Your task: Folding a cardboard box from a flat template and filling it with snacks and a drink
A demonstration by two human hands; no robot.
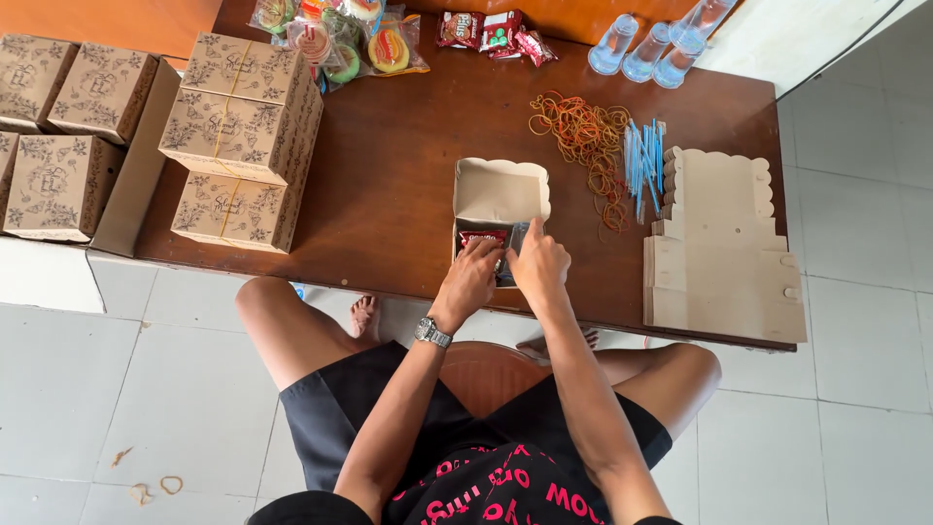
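Table (389, 185): a dark brown wooden top that you look straight down on. Your open box sits at its near edge, so a push toward you could tip it off onto the tiled floor.
Stack of boxes (243, 141): printed brown boxes, closed and tied, on the left side of the table, well apart from your hands. No risk from here unless an elbow swings wide.
Flat cards (724, 243): a pile of unfolded box blanks at the right edge of the table, overhanging slightly. A brush of your right forearm could slide them off.
Open box (501, 219): a small cardboard box with its scalloped lid standing up at the far side. Both your hands are inside it. Pressing down hard could crush a wall or fold the lid shut on your fingers.
Rubber bands (588, 146): a loose tangle just beyond the box, to the right, easy to drag along with a sleeve or wrist.
Left hand (471, 277): fingers curled down onto a red snack packet (483, 236) in the box, pressing it. I cannot tell if they pinch it.
Right hand (539, 264): fingers bent around a dark packet (517, 238) beside the red one. A loose hold could let it slip or wedge crooked.
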